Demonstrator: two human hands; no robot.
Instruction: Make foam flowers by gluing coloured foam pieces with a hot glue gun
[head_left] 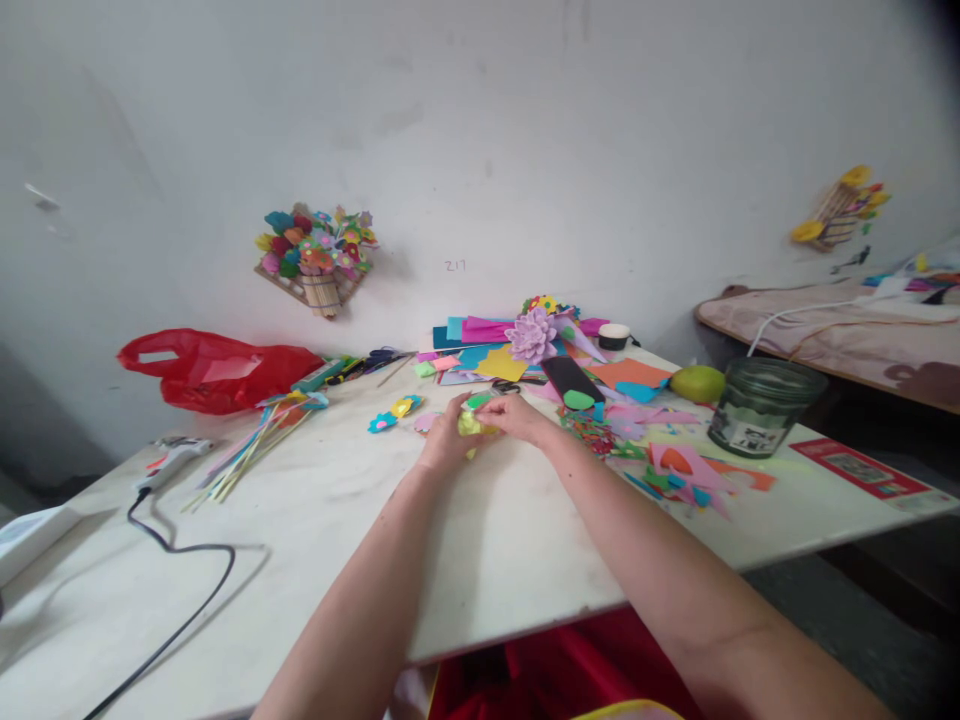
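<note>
Yellow material (469, 424) between left hand (445, 438) and right hand (516, 416), left grasping it, right's hold unclear

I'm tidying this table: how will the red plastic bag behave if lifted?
The red plastic bag will probably sag and change shape, since it lies crumpled in soft folds. It is likely light, as its film looks thin, though I can't tell what's inside.

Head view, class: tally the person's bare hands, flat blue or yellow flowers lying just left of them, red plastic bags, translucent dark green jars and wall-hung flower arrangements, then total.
Bare left hand and right hand: 2
Flat blue or yellow flowers: 2
Red plastic bag: 1
Translucent dark green jar: 1
Wall-hung flower arrangements: 2
Total: 8
</note>
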